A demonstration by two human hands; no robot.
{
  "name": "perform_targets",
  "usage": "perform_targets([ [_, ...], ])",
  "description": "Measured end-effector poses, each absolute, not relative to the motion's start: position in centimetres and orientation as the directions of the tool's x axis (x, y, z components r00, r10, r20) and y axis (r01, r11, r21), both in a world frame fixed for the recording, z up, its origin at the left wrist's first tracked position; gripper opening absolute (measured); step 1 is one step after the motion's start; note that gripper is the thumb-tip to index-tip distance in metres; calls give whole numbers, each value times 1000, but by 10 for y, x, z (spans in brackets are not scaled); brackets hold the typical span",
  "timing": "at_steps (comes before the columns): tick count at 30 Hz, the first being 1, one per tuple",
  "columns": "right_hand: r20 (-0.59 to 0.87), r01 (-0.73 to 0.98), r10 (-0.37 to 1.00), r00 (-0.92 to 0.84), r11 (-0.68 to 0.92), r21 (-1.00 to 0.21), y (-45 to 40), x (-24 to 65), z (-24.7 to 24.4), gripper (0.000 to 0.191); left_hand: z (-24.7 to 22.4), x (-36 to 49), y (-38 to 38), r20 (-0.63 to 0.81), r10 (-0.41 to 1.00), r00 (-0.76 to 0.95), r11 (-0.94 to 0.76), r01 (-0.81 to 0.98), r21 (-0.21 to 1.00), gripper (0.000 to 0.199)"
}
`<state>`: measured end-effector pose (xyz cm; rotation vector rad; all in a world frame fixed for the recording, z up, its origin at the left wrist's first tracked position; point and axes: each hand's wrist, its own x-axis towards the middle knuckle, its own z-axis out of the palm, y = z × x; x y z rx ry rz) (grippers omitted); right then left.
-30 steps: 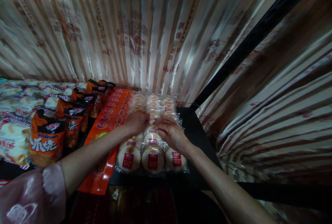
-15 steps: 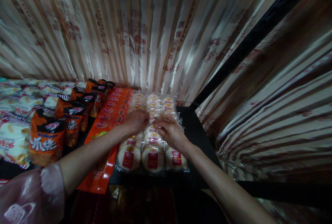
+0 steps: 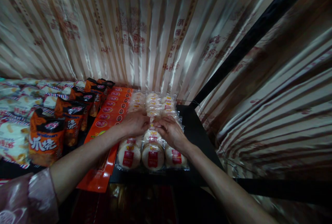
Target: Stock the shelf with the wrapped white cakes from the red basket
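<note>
Round white crackers in clear wrappers with red labels (image 3: 153,156) lie in three overlapping columns on a black shelf (image 3: 195,141). Over the left and middle columns is my left hand (image 3: 137,123), its fingers curled together at the middle column. My right hand (image 3: 169,130) faces it from the right, fingers bent and pinched close to the wrappers. Both sets of fingertips nearly meet above the middle column. What either hand grips is too small and dim to make out.
Left of the crackers lies a flat orange packaging strip (image 3: 103,127). Beyond it stand orange-and-black snack bags (image 3: 46,139) and white snack bags (image 3: 12,137). A black post (image 3: 233,54) slants up at the right, before a striped curtain (image 3: 145,26).
Both hands stay at the middle column, with the right fingers drawn slightly more together. My left forearm and sleeve have shifted a little to the left and down.
</note>
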<state>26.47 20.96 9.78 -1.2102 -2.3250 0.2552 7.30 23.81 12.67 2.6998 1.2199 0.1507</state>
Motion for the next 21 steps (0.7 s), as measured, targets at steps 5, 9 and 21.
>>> perform_targets([
  [5, 369, 716, 804, -467, 588, -377, 209, 264, 96, 3, 128, 76, 236, -11, 744, 668, -657, 734, 174, 23],
  [9, 375, 715, 804, -462, 588, -379, 209, 265, 95, 3, 126, 75, 236, -11, 730, 683, -670, 719, 185, 22],
  [21, 428, 716, 792, -435, 592, -370, 203, 268, 96, 10, 126, 80, 232, -19, 766, 642, -633, 759, 151, 24],
])
